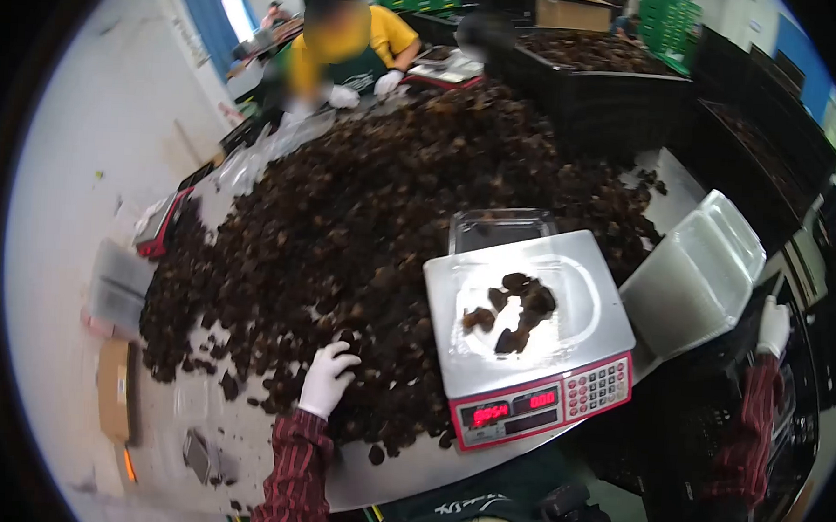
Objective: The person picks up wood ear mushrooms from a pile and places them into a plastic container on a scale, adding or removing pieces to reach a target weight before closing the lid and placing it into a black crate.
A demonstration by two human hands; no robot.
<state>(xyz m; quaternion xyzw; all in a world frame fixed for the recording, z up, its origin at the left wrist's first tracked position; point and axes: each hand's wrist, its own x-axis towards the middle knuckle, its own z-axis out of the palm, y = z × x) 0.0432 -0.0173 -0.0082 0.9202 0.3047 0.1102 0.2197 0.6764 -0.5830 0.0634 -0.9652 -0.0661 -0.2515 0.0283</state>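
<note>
My left hand (328, 378), in a white glove, rests at the near edge of a large heap of dark brown pieces (384, 176), fingers curled at the pieces; what they hold, if anything, is hidden. At the far right my right hand (773, 327), also gloved, is over a black crate (805, 371), its fingers too small to make out. Between my hands stands a red and silver scale (543, 397) with lit red digits. Several brown pieces (528, 308) lie in a clear tray on its plate. Behind the plate is another clear tray (501, 229).
A stack of clear trays (697, 273) leans right of the scale. Across the table a person (353, 48) in yellow, with white gloves, works near another scale. Black bins (611, 101) stand behind. A cardboard box (116, 390) and another red scale (163, 222) are at the left.
</note>
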